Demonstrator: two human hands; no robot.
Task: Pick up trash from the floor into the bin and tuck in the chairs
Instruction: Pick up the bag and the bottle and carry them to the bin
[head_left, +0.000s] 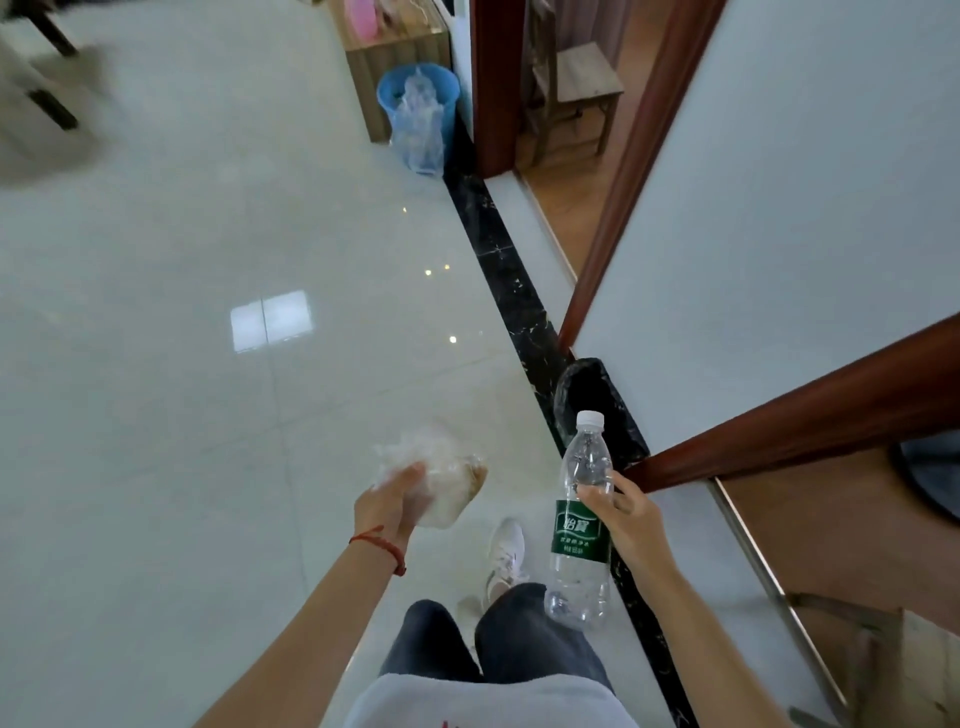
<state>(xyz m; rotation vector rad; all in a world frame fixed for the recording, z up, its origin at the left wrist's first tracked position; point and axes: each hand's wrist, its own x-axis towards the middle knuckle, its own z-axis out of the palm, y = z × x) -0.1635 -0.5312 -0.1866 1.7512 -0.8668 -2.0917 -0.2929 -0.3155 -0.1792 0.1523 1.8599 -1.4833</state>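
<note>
Presently, item one: left hand (390, 501), red cord bracelet (382, 545) at the wrist, fingers curled round a crumpled clear plastic wrapper (441, 480) with something brownish inside, held out over the pale tiled floor (182, 415). Item two: right hand (618, 506), fingers and thumb pinching a clear plastic water bottle (581, 525) with a green label and white cap, held roughly upright, cap uppermost. Item three: below the hands, the person's dark trousers and one white sneaker (505, 558) on the tiles. Item four: black-lined bin (597, 410), just beyond the bottle, standing against the wall by a wooden door frame (779, 421). Item five: blue bin (418, 111) with clear plastic spilling over it, well apart, beside a wooden cabinet (395, 52). Item six: wooden chair (576, 98), seen through the far doorway.
</note>
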